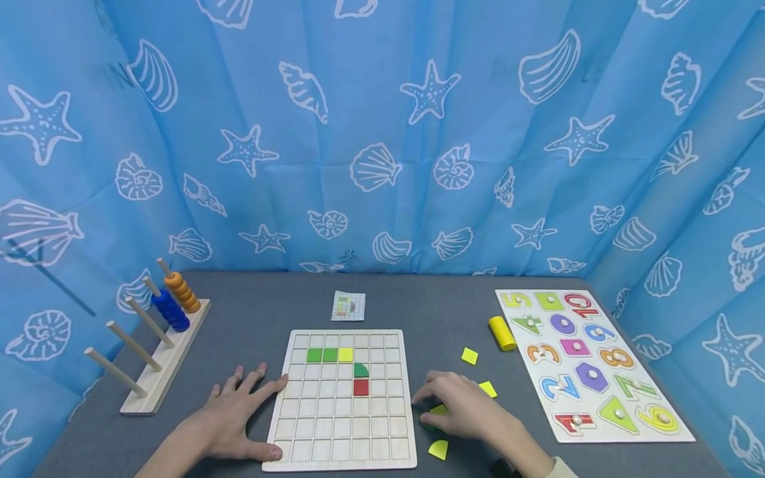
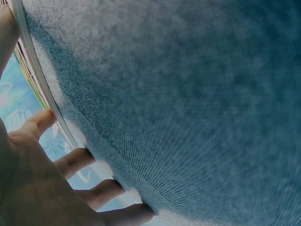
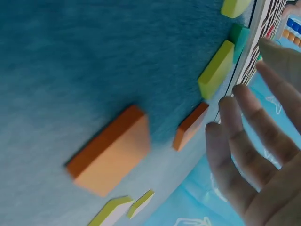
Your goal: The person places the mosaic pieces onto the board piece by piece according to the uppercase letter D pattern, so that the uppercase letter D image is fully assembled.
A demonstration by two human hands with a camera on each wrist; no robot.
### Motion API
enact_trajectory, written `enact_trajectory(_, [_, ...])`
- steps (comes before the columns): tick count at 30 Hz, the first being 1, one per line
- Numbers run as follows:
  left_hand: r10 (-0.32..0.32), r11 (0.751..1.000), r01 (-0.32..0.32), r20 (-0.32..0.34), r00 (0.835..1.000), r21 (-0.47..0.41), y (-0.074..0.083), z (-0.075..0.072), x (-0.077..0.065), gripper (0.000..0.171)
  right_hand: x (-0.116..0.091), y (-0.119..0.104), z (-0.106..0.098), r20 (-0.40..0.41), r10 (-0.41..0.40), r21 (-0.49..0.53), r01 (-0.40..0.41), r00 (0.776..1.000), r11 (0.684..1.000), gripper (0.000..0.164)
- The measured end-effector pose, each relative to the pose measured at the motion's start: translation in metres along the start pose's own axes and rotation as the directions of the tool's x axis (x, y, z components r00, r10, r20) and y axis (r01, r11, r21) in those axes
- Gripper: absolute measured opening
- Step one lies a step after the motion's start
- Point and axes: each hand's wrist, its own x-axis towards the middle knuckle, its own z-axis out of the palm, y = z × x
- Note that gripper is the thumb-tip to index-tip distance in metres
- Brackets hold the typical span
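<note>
A wooden grid board (image 1: 333,429) lies on the table. Near its top are two green squares (image 1: 322,355), a yellow square (image 1: 345,354), a green quarter-round piece (image 1: 360,370) and a red square (image 1: 361,387). My left hand (image 1: 230,418) is spread, with thumb and index finger touching the board's left edge. Beside the right edge, my right hand (image 1: 463,406) hovers over loose tiles with bent fingers; no piece shows in its grasp. In the right wrist view, a yellow tile (image 3: 217,70), a teal tile (image 3: 239,41) and an orange tile (image 3: 115,153) lie near the fingers.
A small pattern card (image 1: 348,307) lies behind the board. At left stands a peg rack (image 1: 164,365) with blue and orange beads. A yellow cylinder (image 1: 502,333) and a number puzzle board (image 1: 597,372) are at right. A yellow quarter-round piece (image 1: 438,450) lies nearer.
</note>
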Motion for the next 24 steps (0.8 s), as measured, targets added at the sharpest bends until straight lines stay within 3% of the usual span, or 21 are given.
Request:
enact_trajectory(7, [0.003,1.0,-0.003,0.01,1.0,-0.008,-0.0007,-0.0004,0.0001,0.113,-0.01,0.0057,-0.0001,0.089,-0.02,-0.056,0.025,0.996,0.998,0.021])
enact_trajectory(24, [-0.024,1.0,0.024,0.008,1.0,0.002,0.0,0.0016,0.0019,0.116,-0.0054,0.0057,0.0084,0.036,-0.039,-0.084,0.042,0.999,0.996,0.026])
